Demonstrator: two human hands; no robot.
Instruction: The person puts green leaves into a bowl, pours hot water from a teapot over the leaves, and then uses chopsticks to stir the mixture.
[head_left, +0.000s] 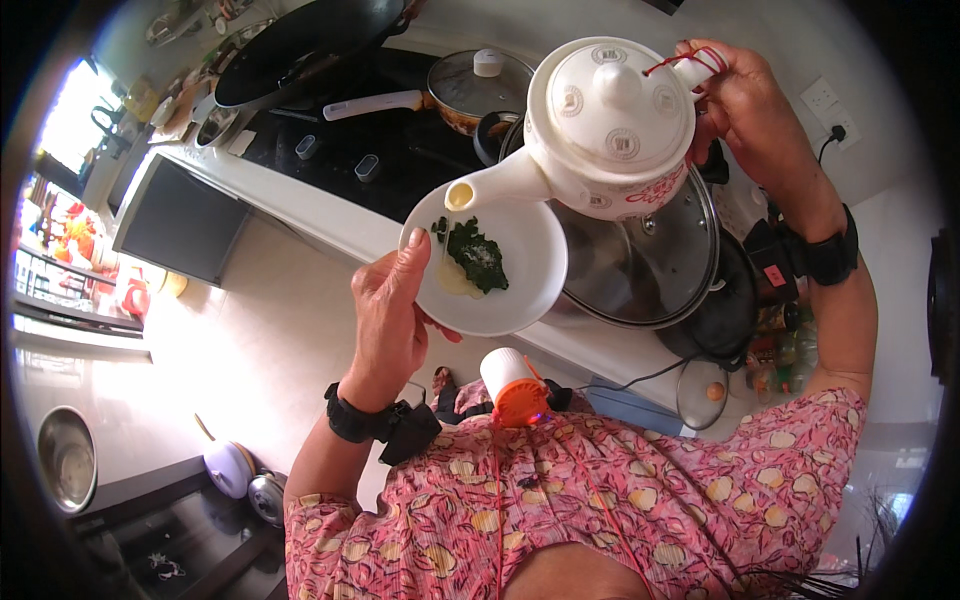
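Note:
My left hand (390, 311) grips the rim of a white shallow bowl (531, 274), thumb on the edge and fingers beneath. Dark green chopped leaves (476, 256) lie in it, with whitish grains on top and a small pool of pale yellow liquid (455, 277) beside them. My right hand (746, 112) is closed around the handle of a white lidded ceramic teapot (559, 176) with red and grey printed marks. Its spout hangs over the bowl's far-left edge, and a thin stream seems to run down from it. A red string ties the lid to the handle.
Under the teapot stands a large pot with a glass lid (637, 262). A lidded saucepan (480, 82) and a big black wok (300, 52) sit on the black cooktop (412, 161). A loose glass lid (702, 394) lies at right. A white-and-orange device (516, 386) hangs at my chest.

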